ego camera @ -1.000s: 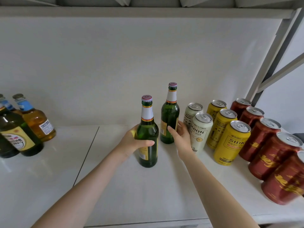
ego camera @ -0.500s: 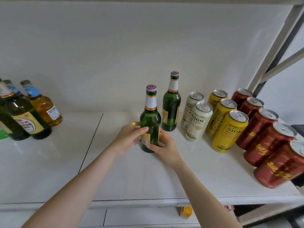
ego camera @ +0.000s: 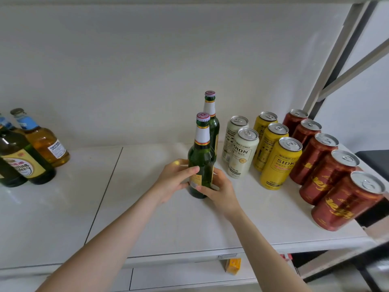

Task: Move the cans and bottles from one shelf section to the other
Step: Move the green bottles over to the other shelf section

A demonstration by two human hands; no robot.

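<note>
Both hands are clamping one bottle here: the left hand (ego camera: pixel 172 182) is wrapping thumb and fingers round the lower body of the green bottle (ego camera: pixel 201 157), and the right hand (ego camera: pixel 219 190) is gripping it from the other side. It's standing upright on the white shelf (ego camera: pixel 168 224). Well left of that bottle, a dark bottle (ego camera: pixel 25 163) and an amber bottle (ego camera: pixel 45 144) are standing. Just behind it, a second green bottle (ego camera: pixel 212 125). To its right, white cans (ego camera: pixel 242 154), yellow cans (ego camera: pixel 277 163), then red cans (ego camera: pixel 328 175) are lining up in rows.

White wall (ego camera: pixel 147 60), white shelf (ego camera: pixel 52 218), grey upright (ego camera: pixel 334 60)
</note>
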